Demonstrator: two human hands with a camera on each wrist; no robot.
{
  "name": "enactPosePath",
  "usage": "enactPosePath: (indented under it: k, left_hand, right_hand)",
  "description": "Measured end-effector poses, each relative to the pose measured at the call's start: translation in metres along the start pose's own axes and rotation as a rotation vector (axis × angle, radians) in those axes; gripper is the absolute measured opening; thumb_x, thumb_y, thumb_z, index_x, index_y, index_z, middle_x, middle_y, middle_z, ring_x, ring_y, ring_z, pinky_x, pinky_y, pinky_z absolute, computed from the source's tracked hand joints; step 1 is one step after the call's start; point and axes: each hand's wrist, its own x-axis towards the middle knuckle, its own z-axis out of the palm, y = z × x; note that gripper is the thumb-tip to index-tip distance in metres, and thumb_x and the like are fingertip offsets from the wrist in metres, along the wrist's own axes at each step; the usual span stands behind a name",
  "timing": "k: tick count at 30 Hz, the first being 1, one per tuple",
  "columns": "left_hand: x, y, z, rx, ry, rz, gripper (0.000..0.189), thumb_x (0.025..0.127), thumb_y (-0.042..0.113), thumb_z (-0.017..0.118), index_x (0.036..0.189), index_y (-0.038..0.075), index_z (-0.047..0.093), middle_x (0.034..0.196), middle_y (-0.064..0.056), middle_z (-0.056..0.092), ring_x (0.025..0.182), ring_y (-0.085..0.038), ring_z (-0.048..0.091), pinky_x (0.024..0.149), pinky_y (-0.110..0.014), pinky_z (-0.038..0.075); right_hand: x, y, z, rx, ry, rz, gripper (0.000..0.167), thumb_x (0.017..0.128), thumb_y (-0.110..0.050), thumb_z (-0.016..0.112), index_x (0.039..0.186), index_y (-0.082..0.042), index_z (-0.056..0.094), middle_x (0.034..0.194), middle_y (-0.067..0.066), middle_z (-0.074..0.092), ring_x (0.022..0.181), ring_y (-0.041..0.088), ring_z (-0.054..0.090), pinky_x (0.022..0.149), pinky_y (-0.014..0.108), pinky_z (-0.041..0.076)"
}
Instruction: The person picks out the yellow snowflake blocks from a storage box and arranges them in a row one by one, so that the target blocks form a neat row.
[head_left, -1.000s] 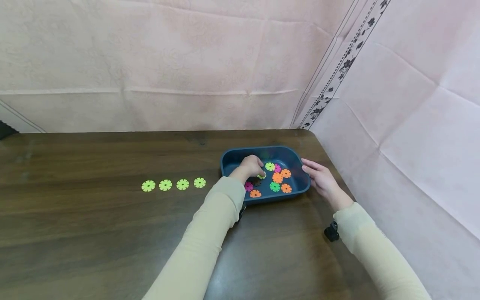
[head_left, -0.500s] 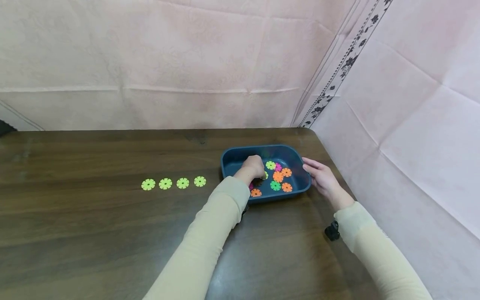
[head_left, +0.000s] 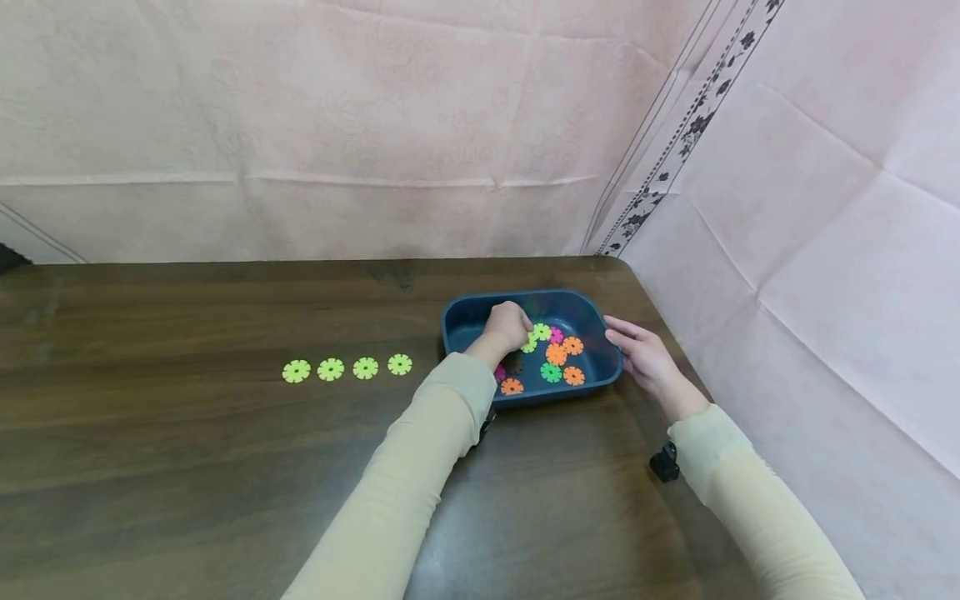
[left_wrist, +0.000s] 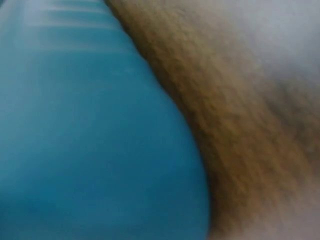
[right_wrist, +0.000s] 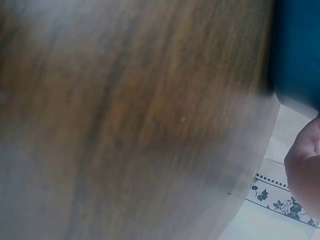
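A dark blue tray (head_left: 465, 302) with rounded corners stands near the table's right end. Inside it, my left hand (head_left: 506, 327) reaches down with bent fingers at a yellow-green flower-shaped piece (head_left: 529, 343), which it appears to pinch; the fingertips are mostly hidden. Another yellow-green piece (head_left: 542, 332) touches it. Orange pieces (head_left: 556, 354), a green one (head_left: 551, 372) and pink ones (head_left: 556, 335) lie around. My right hand (head_left: 647, 357) holds the tray's right rim, thumb on the edge and fingers outside. The left wrist view shows only the tray wall (left_wrist: 100, 125) and table.
Left of the tray, several yellow-green flower pieces (head_left: 331, 369) lie in a spaced row on the brown wooden table (head_left: 225, 467). Pale cloth (head_left: 337, 133) hangs behind the table and along its right side. A blurred tray edge (right_wrist: 300, 55) shows in the right wrist view.
My left hand has shifted slightly toward the back of the tray, and the yellow-green piece at its fingers has moved with it. The right hand stays at the rim.
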Motion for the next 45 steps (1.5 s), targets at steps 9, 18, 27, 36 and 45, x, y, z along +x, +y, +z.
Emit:
enactPosePath:
  k: [9, 18, 27, 36, 45]
  left_hand:
    - [-0.004, 0.005, -0.024, -0.249, -0.042, 0.011, 0.018, 0.086, 0.002, 0.063, 0.102, 0.001, 0.071, 0.116, -0.012, 0.064, 0.085, -0.02, 0.064, 0.082, -0.032, 0.057]
    - [-0.009, 0.004, -0.062, -0.465, -0.064, 0.002, 0.022, 0.087, 0.002, 0.063, 0.108, -0.003, 0.066, 0.114, -0.016, 0.062, 0.085, -0.018, 0.062, 0.083, -0.028, 0.056]
    - [-0.022, -0.015, -0.111, -0.546, -0.064, -0.061, 0.029, 0.088, 0.002, 0.061, 0.117, -0.002, 0.062, 0.114, -0.015, 0.06, 0.079, -0.012, 0.06, 0.086, -0.027, 0.055]
    - [-0.045, -0.046, -0.154, -0.557, -0.08, -0.058, 0.035, 0.091, 0.001, 0.056, 0.125, -0.006, 0.054, 0.117, -0.014, 0.056, 0.078, -0.007, 0.06, 0.09, -0.027, 0.053]
    - [-0.074, -0.095, -0.196, -0.631, -0.08, -0.053, 0.043, 0.094, 0.0, 0.05, 0.134, -0.011, 0.04, 0.132, -0.018, 0.044, 0.08, -0.001, 0.06, 0.082, -0.015, 0.053]
  right_hand:
    - [-0.001, 0.002, 0.0, 0.021, -0.003, 0.005, 0.057, 0.095, -0.02, 0.055, 0.145, -0.007, 0.032, 0.096, -0.016, 0.065, 0.083, 0.001, 0.064, 0.073, 0.016, 0.055]
    - [-0.002, 0.001, 0.0, 0.018, -0.014, -0.002, 0.06, 0.094, -0.019, 0.055, 0.146, -0.005, 0.028, 0.094, -0.017, 0.065, 0.083, 0.001, 0.064, 0.073, 0.016, 0.055]
    - [0.0, -0.001, 0.001, 0.019, 0.007, -0.002, 0.058, 0.095, -0.018, 0.055, 0.145, -0.004, 0.03, 0.095, -0.016, 0.064, 0.081, 0.0, 0.064, 0.072, 0.015, 0.054]
    - [-0.001, -0.002, 0.001, -0.029, 0.01, -0.005, 0.06, 0.094, -0.021, 0.055, 0.145, -0.004, 0.03, 0.101, -0.016, 0.057, 0.085, -0.002, 0.062, 0.075, 0.013, 0.053]
    - [-0.002, -0.003, 0.001, -0.026, 0.011, -0.004, 0.06, 0.094, -0.022, 0.056, 0.146, -0.004, 0.029, 0.1, -0.017, 0.058, 0.084, -0.003, 0.062, 0.075, 0.012, 0.053]
